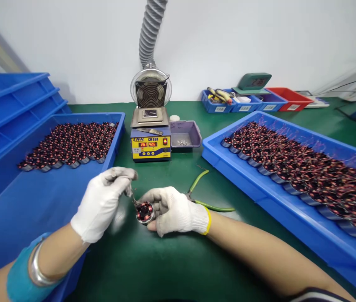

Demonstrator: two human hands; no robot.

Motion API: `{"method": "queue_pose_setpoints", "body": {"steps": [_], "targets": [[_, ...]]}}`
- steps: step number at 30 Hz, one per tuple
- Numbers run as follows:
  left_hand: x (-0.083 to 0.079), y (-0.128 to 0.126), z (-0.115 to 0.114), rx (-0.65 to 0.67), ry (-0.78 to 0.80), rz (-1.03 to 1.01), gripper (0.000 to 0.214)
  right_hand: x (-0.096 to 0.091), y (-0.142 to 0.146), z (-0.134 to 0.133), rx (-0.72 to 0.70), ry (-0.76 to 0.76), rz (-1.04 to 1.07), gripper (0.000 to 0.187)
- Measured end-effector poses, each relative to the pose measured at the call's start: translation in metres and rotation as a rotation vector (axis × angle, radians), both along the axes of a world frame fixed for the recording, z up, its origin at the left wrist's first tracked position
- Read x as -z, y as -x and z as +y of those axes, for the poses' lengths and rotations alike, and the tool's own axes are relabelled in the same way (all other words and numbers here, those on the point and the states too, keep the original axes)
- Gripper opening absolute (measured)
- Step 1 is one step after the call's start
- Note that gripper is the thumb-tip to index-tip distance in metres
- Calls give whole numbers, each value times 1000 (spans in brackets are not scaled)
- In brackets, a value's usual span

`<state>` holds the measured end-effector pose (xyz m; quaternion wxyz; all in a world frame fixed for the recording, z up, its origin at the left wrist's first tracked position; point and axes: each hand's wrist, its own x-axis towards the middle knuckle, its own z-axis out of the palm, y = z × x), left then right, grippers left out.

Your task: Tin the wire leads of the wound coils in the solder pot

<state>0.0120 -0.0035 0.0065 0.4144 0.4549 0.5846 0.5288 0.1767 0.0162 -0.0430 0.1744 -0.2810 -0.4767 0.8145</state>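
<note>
My right hand (173, 212), in a white glove with a yellow cuff edge, grips a small round motor stator (145, 212) wound with copper coils. The stator is held just above the green table, its coil side turned towards me. At its upper left, my gloved left hand (107, 193) pinches thin wire ends (134, 197) that rise from the stator. Green-handled pliers (198, 176) lie on the table right behind my right hand, partly covered by it.
A blue tray (119, 130) of stators stands left, another blue tray (247, 184) of stators with long wires right. Behind are a solder pot unit (151, 142) under a grey hose (152, 29), a purple bin (193, 134), small blue bins (220, 108) and a red bin (292, 102).
</note>
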Motion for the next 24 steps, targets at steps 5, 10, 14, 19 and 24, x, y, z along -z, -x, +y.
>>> {"method": "queue_pose_setpoints", "body": {"steps": [5, 10, 14, 19, 24], "targets": [[-7, 14, 8, -61, -80, -190, 18, 1, 0, 0, 10, -1, 46, 53], [-8, 19, 12, 345, 226, 237, 32, -3, -3, 5, 35, -6, 88, 49], [-8, -1, -1, 298, 150, 373, 25, 2, -5, 6, -37, 1, 109, 48], [-8, -12, -12, 216, 140, 350, 22, 6, -3, 5, -45, -18, 88, 39], [-2, -9, -10, 13, 100, 207, 21, 5, -1, 2, -33, 13, 88, 46]]}}
